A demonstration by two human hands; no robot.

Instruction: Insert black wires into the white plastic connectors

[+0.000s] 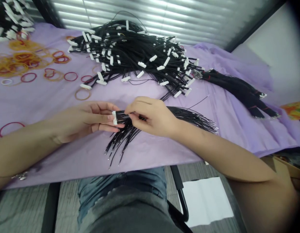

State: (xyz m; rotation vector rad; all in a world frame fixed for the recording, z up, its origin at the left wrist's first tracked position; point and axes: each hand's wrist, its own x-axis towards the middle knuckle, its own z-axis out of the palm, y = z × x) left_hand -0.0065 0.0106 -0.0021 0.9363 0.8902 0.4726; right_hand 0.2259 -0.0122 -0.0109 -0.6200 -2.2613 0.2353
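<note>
I should steady the white rectangular connector point(115, 117) my left fingers point(102, 118) pinch, my right fingers point(137, 122) clamped on thin black wires point(121, 118).

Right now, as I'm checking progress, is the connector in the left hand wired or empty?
Wired: black wires run from the connector toward the right hand. Whether it is full, I cannot tell.

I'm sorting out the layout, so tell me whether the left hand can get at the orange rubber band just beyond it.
Probably yes: the orange rubber band lies close beyond the left hand, with purple cloth between; that hand is, however, occupied with a white connector.
</note>
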